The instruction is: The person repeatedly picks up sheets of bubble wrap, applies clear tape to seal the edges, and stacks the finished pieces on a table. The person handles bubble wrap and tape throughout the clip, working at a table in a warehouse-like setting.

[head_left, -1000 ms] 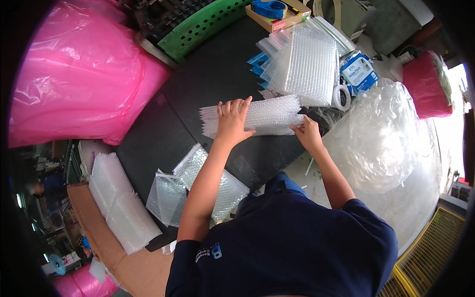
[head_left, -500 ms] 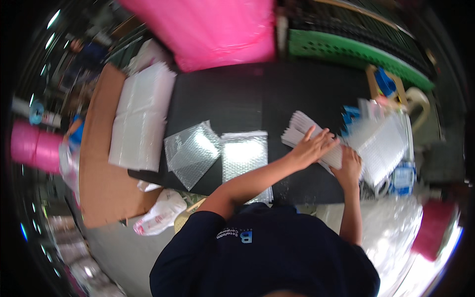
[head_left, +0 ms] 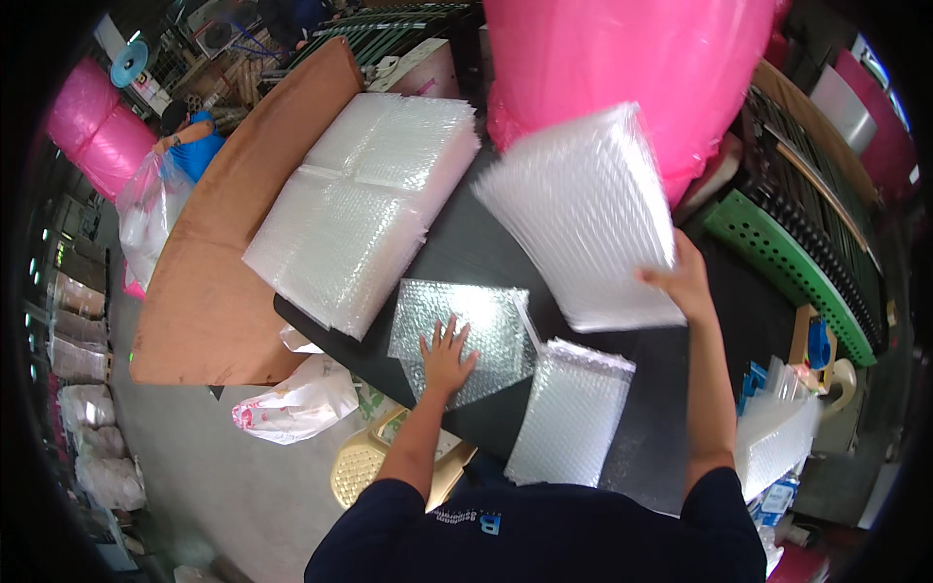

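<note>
My left hand (head_left: 447, 364) lies flat with fingers spread on a clear bubble-wrap pouch (head_left: 486, 316) on the black table. Another bubble-wrap piece shows partly beneath that pouch. In my right hand (head_left: 683, 279) is a thick stack of bubble-wrap pouches (head_left: 593, 214), gripped by its right edge and tilted above the table. The stack is slightly blurred. Nearer to me and between my arms, more bubble-wrap pouches (head_left: 573, 413) lie in a neat pile.
Large bubble-wrap stacks (head_left: 360, 209) stand at the left, beside a brown board (head_left: 214, 262). A big pink wrapped bundle (head_left: 632, 68) is at the back. At the right are a green perforated rail (head_left: 792, 277), a blue tape roll (head_left: 819, 342) and more bubble wrap (head_left: 773, 447).
The view has turned leftward. My left hand has left the white stack at the right and rests on the pouch. My right hand now holds a stack of pouches raised toward the back.
</note>
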Demonstrator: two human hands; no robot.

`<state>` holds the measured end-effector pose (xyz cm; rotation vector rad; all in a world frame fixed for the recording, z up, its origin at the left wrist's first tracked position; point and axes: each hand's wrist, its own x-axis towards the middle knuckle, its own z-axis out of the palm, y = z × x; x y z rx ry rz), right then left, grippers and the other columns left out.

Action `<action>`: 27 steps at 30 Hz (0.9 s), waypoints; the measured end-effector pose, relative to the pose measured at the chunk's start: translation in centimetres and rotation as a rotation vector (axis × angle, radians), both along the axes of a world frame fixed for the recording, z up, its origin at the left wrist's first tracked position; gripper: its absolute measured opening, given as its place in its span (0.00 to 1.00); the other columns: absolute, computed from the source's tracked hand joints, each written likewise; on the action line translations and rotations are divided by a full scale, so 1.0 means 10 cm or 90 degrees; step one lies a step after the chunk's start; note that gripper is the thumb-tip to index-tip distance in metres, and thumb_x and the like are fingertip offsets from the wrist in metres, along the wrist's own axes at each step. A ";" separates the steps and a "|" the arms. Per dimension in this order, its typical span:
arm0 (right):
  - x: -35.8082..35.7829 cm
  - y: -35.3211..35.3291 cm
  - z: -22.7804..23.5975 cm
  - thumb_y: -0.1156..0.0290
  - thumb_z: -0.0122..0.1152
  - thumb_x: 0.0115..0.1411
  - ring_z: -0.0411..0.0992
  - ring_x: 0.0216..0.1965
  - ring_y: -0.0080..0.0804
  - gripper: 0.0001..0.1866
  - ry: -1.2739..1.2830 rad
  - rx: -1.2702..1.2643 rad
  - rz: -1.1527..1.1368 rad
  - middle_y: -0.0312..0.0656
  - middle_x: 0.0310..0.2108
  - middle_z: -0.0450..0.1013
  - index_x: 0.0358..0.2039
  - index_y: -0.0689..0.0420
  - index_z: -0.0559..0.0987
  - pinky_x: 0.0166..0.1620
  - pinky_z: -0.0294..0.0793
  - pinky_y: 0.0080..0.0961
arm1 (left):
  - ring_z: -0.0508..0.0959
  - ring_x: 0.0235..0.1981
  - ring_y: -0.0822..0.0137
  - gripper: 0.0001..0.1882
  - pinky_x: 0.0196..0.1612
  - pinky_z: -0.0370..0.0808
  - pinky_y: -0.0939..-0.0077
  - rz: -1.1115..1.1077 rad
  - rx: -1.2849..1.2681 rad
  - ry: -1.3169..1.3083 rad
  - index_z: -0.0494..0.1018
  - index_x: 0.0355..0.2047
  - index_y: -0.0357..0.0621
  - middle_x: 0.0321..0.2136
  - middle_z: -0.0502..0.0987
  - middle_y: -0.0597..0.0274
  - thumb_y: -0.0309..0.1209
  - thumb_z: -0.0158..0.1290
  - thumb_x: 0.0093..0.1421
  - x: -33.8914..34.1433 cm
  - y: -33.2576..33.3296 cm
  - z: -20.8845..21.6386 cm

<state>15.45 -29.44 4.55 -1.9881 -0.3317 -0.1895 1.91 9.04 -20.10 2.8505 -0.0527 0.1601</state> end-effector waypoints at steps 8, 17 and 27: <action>1.72 1.97 -2.03 0.58 0.66 0.54 0.67 0.53 0.46 0.33 0.575 0.660 0.017 0.52 0.52 0.69 0.55 0.63 0.66 0.59 0.64 0.42 | 0.53 0.65 0.51 0.29 0.61 0.45 0.35 0.014 -0.110 0.024 0.64 0.59 0.64 0.65 0.54 0.64 0.52 0.47 0.58 0.07 -0.01 0.07; 2.11 2.68 -2.49 0.63 0.63 0.57 0.68 0.53 0.47 0.29 0.709 0.632 -0.044 0.53 0.52 0.68 0.55 0.63 0.66 0.58 0.66 0.42 | 0.54 0.66 0.55 0.28 0.63 0.42 0.37 0.051 -0.143 0.040 0.62 0.60 0.67 0.66 0.54 0.67 0.52 0.45 0.60 0.05 0.20 0.01; 1.08 1.59 -1.83 0.46 0.70 0.46 0.57 0.60 0.51 0.49 0.297 -0.004 -0.432 0.59 0.58 0.56 0.61 0.60 0.59 0.60 0.61 0.40 | 0.52 0.66 0.47 0.29 0.62 0.42 0.35 0.007 -0.024 0.030 0.63 0.60 0.58 0.65 0.55 0.59 0.50 0.45 0.59 0.06 0.02 -0.04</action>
